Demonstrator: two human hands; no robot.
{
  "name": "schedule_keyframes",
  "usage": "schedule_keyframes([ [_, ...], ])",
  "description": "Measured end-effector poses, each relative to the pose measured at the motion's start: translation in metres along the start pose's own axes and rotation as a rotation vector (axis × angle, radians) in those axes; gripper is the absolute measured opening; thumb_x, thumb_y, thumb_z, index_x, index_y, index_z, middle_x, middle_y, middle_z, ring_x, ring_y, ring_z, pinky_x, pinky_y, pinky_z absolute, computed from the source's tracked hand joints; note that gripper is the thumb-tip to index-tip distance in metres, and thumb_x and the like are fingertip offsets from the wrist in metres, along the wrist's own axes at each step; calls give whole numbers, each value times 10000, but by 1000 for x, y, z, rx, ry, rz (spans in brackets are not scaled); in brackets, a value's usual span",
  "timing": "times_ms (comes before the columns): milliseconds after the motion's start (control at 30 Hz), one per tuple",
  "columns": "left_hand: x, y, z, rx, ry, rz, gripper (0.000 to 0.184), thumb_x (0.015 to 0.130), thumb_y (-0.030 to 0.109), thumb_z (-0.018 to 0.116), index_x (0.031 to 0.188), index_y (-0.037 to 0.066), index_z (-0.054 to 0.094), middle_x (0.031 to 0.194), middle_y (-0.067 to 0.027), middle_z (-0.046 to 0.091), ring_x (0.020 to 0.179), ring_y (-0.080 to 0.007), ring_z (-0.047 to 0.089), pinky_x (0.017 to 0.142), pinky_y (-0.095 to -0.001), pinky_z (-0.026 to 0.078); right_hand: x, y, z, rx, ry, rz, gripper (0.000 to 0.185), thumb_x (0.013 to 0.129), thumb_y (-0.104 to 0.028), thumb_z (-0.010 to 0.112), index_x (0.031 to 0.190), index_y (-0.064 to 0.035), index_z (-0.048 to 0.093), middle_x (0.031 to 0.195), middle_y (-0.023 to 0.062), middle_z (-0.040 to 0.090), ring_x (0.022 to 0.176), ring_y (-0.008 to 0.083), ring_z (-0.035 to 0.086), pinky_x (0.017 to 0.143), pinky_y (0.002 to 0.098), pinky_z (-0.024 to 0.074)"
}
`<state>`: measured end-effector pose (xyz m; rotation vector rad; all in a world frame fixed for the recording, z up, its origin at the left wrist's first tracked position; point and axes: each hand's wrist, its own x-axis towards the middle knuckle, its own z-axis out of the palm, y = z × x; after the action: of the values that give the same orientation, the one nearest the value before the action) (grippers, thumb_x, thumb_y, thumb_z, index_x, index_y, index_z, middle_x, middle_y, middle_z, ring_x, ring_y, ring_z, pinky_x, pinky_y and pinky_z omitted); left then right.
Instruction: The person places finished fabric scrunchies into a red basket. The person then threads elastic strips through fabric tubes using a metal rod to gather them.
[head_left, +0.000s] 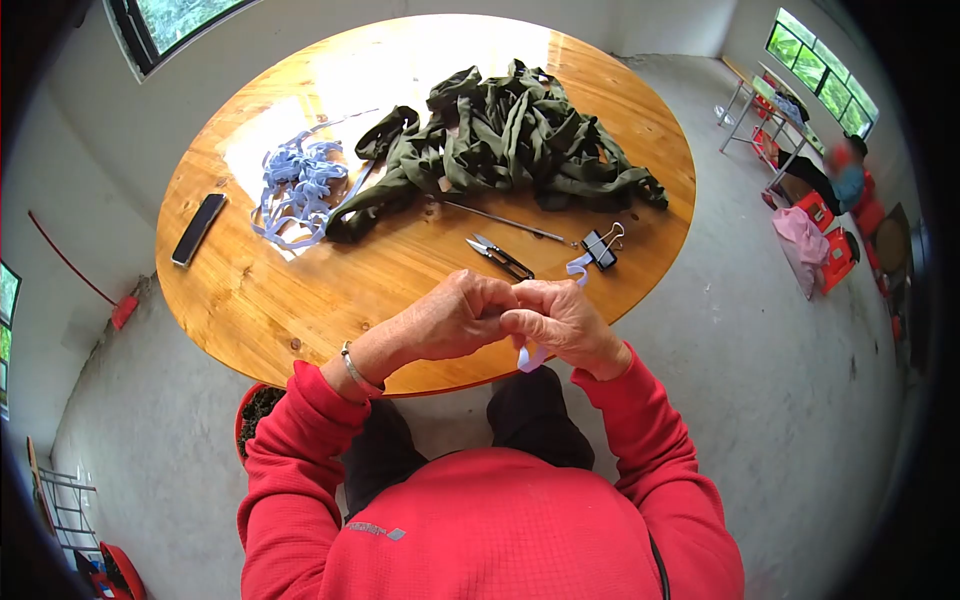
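A pale lavender strip [533,360] is at the near edge of the round wooden table [330,330], between the person's 2 hands, with a curled end hanging below them and another length showing above, by the black binder clip [600,249]. The right hand [565,320] has its thumb and forefinger pressed together, pinching the strip. The left hand [462,316] meets it, knuckles up and fingers curled inward; its fingertips are hidden, so whether they pinch the strip too cannot be told. A silvery bracelet [356,372] circles the left wrist. Just beyond the hands lie black-handled thread snips [500,257], points aimed away to the left, and past them a thin metal rod [508,221]. Farther out, a heap of dark green cloth [505,140] spreads over the tabletop, with a tangle of light blue strips [300,180] to its left and a dark phone [200,229] near the left edge. Across the floor at right, another person [850,186] sits near a pink bag [800,238].
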<state>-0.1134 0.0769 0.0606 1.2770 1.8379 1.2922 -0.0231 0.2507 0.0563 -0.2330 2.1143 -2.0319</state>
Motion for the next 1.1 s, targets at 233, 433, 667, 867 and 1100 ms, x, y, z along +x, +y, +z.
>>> schedule_keyframes([
  [233, 1, 11, -16, 123, -144, -119, 109, 870, 115, 626, 831, 14, 640, 586, 32, 515, 516, -36, 471, 447, -224, 364, -15, 8, -25, -265, 82, -129, 154, 874, -125, 611, 859, 19, 662, 631, -12, 537, 561, 51, 457, 493, 221, 366],
  [433, 7, -3, -26, 10, -131, -199, 124, 876, 138, 615, 833, 25, 640, 568, 2, 534, 458, -56, 488, 423, -233, 383, -19, 18, -38, -719, 261, -447, 140, 827, -128, 628, 855, 7, 654, 690, 100, 591, 619, 179, 555, 567, 293, 433],
  [667, 37, 2, -17, 116, -258, -120, 118, 870, 145, 617, 848, 33, 644, 605, 13, 550, 544, -50, 520, 491, -228, 421, -16, 15, -21, -262, 171, -209, 169, 853, -133, 647, 888, 31, 623, 644, 29, 565, 534, 83, 532, 496, 223, 424],
  [867, 95, -14, -22, 427, 50, 156, 105, 824, 110, 619, 901, 48, 656, 785, -59, 643, 713, -191, 628, 648, -316, 498, -33, 8, -34, -130, 287, -154, 118, 892, -62, 574, 880, 46, 622, 586, -15, 517, 501, 27, 476, 453, 186, 392],
  [1100, 153, -45, -1, 1263, -85, 231, 100, 748, 147, 616, 832, 94, 625, 862, -62, 610, 862, -269, 612, 736, -389, 486, -46, 13, -35, -60, 363, -168, 112, 895, -56, 566, 902, 38, 627, 601, -19, 525, 492, 24, 469, 436, 181, 375],
])
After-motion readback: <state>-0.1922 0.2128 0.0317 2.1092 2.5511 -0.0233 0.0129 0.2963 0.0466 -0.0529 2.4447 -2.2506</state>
